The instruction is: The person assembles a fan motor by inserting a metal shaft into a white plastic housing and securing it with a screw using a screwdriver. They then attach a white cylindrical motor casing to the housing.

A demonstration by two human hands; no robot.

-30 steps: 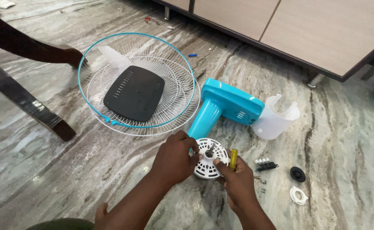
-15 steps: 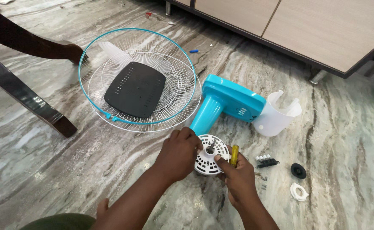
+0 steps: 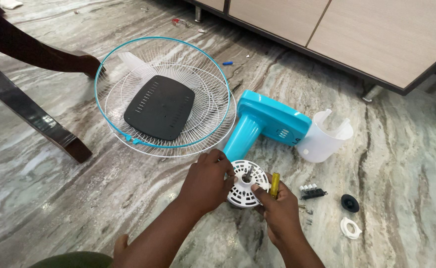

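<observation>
Both hands have barely shifted on the round white vented plastic motor housing [image 3: 246, 189]. Left hand [image 3: 207, 181] grips its rim. Right hand [image 3: 279, 212] is closed around a yellow-handled screwdriver [image 3: 274, 184].

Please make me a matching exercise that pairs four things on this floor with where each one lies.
Things:
1. black slotted panel
2. white motor housing
3. white plastic cup-shaped cover
4. black round knob

Places:
A. under the fingers of the left hand and right hand
B. on the bare floor, just above a white ring
C. inside the wire fan guard
D. against the right end of the blue fan body

Pairs: 1-C, 2-A, 3-D, 4-B
</observation>
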